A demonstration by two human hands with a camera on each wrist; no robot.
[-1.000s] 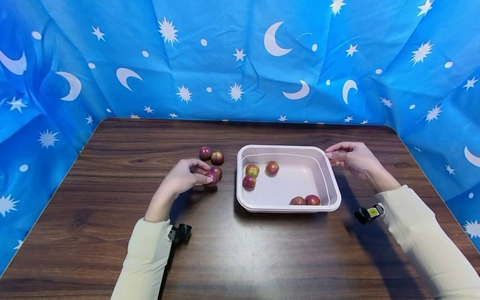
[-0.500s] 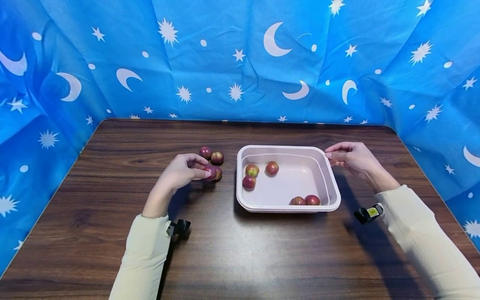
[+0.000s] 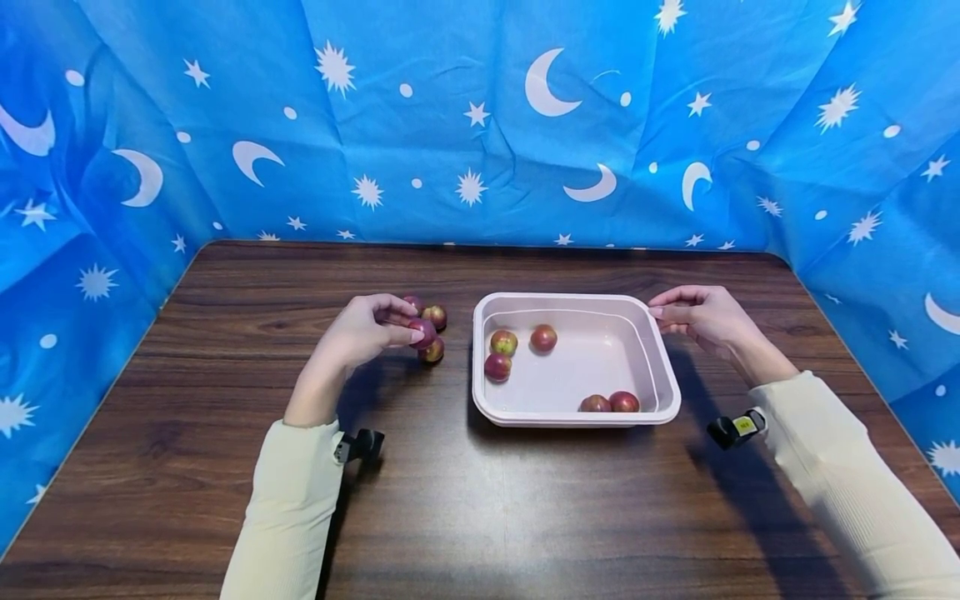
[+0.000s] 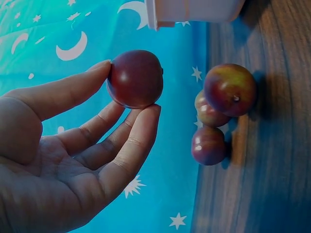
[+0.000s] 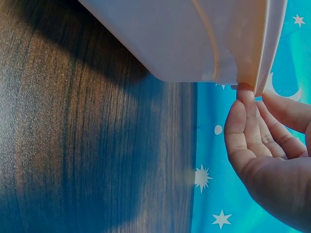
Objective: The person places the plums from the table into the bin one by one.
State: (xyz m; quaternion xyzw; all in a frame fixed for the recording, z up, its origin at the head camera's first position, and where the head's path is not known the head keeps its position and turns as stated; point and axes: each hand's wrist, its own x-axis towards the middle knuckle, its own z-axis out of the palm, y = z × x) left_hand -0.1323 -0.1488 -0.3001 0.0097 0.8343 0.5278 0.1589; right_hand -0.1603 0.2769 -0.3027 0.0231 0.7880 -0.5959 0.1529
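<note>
Head view: left hand (image 3: pixel 365 331), centre-left of frame, pinches a red plum (image 3: pixel 423 332) above three plums (image 3: pixel 432 349) on the wood table (image 3: pixel 480 500); right hand (image 3: pixel 701 314) touches the pink tray's (image 3: pixel 671 392) upper-right rim.

L wrist: thumb and fingers (image 4: pixel 138 141) grip the plum, upper centre.

R wrist: straight fingertips (image 5: pixel 247 99) under the tray rim, right of frame.

Nine small red fruits were in view. Five lay in the one pink tub (image 3: pixel 667 367): three near its left wall (image 3: pixel 504 342), two at its front edge (image 3: pixel 610 402). Three sat on the desk (image 3: pixel 480 500) left of the tub (image 4: pixel 214 116) (one half hidden in the head view), and one was pinched in the left hand (image 4: pixel 135 78). Two hands showed.
</note>
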